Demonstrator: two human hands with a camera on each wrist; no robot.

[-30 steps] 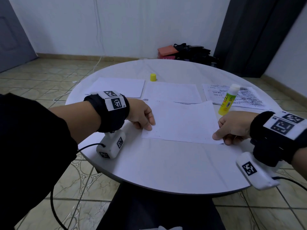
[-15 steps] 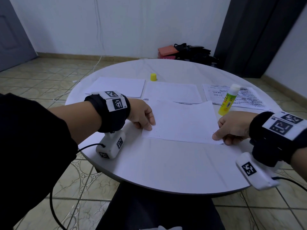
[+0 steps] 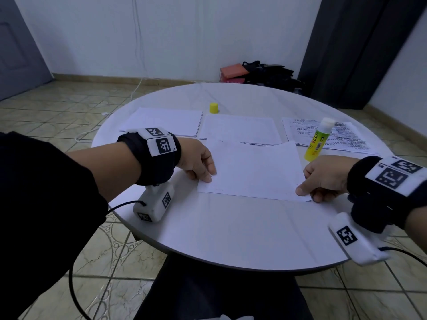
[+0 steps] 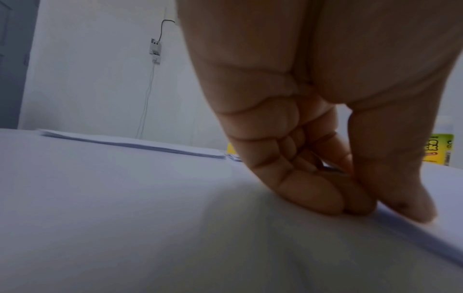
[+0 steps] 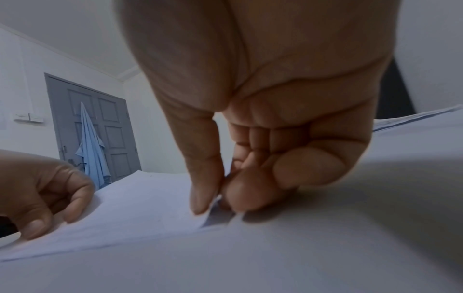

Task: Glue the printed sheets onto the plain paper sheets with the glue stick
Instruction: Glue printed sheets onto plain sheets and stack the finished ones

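Observation:
A white sheet (image 3: 253,169), blank side up, lies in the middle of the round table (image 3: 231,232). My left hand (image 3: 199,163) pinches its near-left corner between thumb and fingers (image 4: 355,200). At the near-right corner my right hand (image 3: 318,181) pinches the sheet (image 5: 140,204), whose corner lifts slightly between thumb and fingers (image 5: 200,198). The yellow-green glue stick (image 3: 317,140) stands uncapped just behind my right hand. Its yellow cap (image 3: 214,108) stands at the back. Printed sheets (image 3: 342,137) lie at the back right.
A stack of plain sheets (image 3: 164,121) lies at the back left, and another paper pile (image 3: 240,130) at the back middle. Beyond the table, a red box and dark bags (image 3: 258,72) sit on the tiled floor by the wall.

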